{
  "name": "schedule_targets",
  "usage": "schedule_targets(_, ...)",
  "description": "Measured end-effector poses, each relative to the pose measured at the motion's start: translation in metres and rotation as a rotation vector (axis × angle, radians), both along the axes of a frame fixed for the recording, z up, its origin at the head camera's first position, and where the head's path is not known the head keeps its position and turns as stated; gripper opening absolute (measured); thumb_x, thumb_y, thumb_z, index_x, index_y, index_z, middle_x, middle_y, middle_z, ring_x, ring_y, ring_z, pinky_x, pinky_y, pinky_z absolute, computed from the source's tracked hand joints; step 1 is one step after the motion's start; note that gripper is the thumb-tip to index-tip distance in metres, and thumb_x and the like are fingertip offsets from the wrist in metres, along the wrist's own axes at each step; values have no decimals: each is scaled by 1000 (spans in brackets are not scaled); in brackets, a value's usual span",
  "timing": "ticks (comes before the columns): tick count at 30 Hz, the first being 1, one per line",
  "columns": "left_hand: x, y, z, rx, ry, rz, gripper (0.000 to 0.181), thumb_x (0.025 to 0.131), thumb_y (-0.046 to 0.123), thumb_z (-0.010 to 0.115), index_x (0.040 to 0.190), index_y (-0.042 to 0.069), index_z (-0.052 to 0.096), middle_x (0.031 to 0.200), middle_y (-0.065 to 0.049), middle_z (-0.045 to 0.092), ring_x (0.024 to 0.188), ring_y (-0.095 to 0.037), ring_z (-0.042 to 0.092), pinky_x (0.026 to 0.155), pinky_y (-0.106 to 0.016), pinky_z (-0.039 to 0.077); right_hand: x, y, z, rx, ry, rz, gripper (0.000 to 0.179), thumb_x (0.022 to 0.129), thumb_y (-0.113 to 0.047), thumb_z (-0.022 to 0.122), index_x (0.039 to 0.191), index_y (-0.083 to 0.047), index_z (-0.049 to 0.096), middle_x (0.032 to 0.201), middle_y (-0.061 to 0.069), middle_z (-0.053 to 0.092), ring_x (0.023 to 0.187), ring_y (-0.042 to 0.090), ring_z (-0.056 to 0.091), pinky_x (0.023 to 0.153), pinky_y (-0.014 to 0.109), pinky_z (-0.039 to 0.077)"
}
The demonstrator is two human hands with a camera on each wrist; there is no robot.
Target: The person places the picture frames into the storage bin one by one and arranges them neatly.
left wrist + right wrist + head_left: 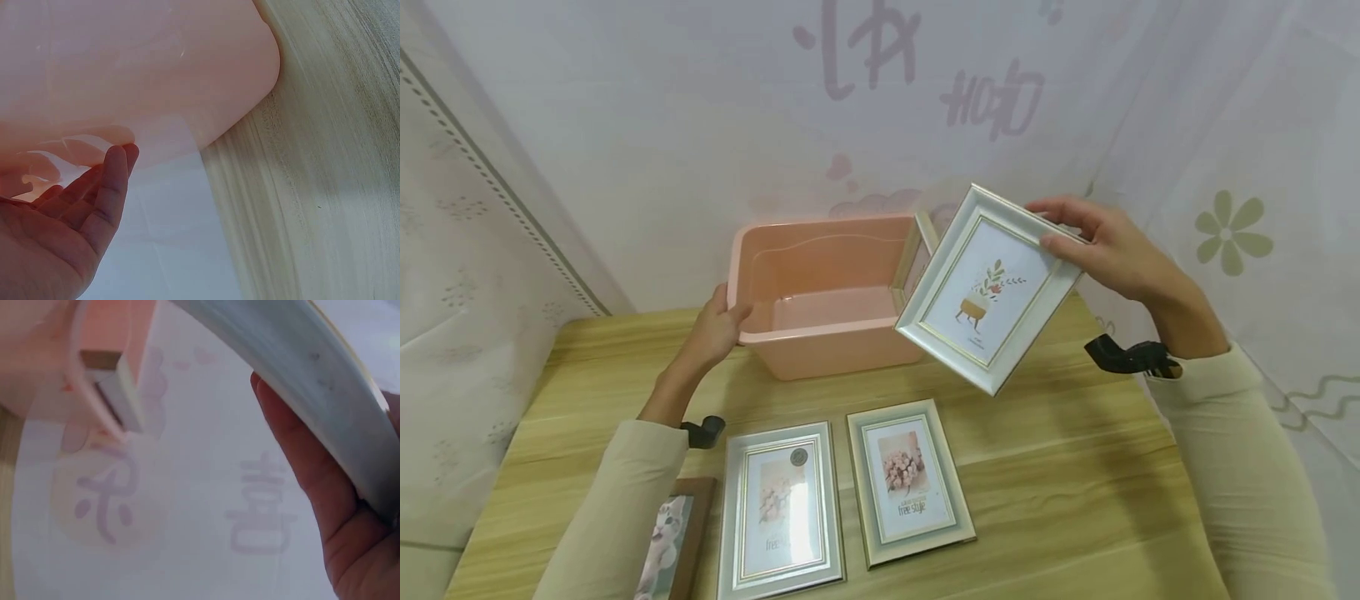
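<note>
A pink plastic basin stands on the table. My left hand holds its left end, thumb over the rim; the left wrist view shows the fingers against the outer wall. My right hand grips a white picture frame by its upper right edge, tilted, with a potted-plant print facing up. This frame is raised in front of the basin's right end and hides part of it. Another picture frame stands on edge inside the basin at the right, partly hidden.
Two pale picture frames with flower prints, one silvery and one cream, lie face up on the wooden table. A brown frame with a kitten picture is partly under the left sleeve. A printed white curtain hangs behind.
</note>
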State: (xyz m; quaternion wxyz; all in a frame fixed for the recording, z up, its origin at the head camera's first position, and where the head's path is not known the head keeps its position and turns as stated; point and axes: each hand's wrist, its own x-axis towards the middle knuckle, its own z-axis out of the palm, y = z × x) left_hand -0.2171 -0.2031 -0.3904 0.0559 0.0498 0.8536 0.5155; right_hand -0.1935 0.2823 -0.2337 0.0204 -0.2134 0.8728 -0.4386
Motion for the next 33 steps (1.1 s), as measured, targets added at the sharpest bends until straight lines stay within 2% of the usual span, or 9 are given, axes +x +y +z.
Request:
schedule_targets(6, -1, 2, -1, 6, 3, -4, 54, 107, 21, 35, 150, -6, 20, 123, -29, 50, 86, -18, 56, 65, -27, 52, -5, -14, 10, -32, 39, -48, 42, 101, -9, 52, 143, -5, 49, 111, 5, 61, 80, 13, 68, 64, 25, 58)
schedule_targets(11, -1, 1, -2, 7, 2, -8, 53, 107, 21, 34, 150, -7, 19, 124, -30, 50, 89, -21, 56, 66, -28, 52, -8, -26, 11, -94, 43, -80, 44, 101, -6, 51, 145, -6, 49, 120, 11, 59, 82, 11, 67, 64, 23, 58)
schedule_targets(17, -3, -1, -4, 10, -2, -3, 54, 107, 21, 34, 151, -6, 19, 126, -30, 49, 93, -26, 56, 67, -25, 51, -13, -44, 16, -81, 41, -120, 48, 101, -10, 50, 149, -11, 45, 134, 16, 54, 85, 10, 66, 64, 22, 57)
schedule_targets(21, -3, -1, -5, 17, -7, -10, 55, 107, 21, 34, 151, -6, 18, 127, -30, 48, 96, -29, 56, 67, -24, 51, -17, -55, 13, -119, 59, -149, 49, 100, -6, 49, 149, -8, 44, 136, 19, 53, 92, 13, 65, 68, 19, 56)
schedule_targets(28, -4, 0, -5, 33, -7, -15, 54, 106, 21, 33, 151, -6, 17, 126, -31, 49, 102, -39, 55, 66, -24, 51, -26, -73, 2, -167, 150, -278, 50, 98, -2, 50, 147, -2, 45, 139, 21, 54, 109, 24, 58, 78, 15, 52)
schedule_targets(33, -4, 0, -5, 28, -6, -10, 54, 107, 20, 34, 150, -7, 18, 124, -30, 49, 95, -32, 57, 65, -24, 51, -33, -84, -2, -164, 181, -373, 51, 97, -1, 50, 147, -3, 45, 142, 19, 52, 114, 26, 56, 86, 25, 55)
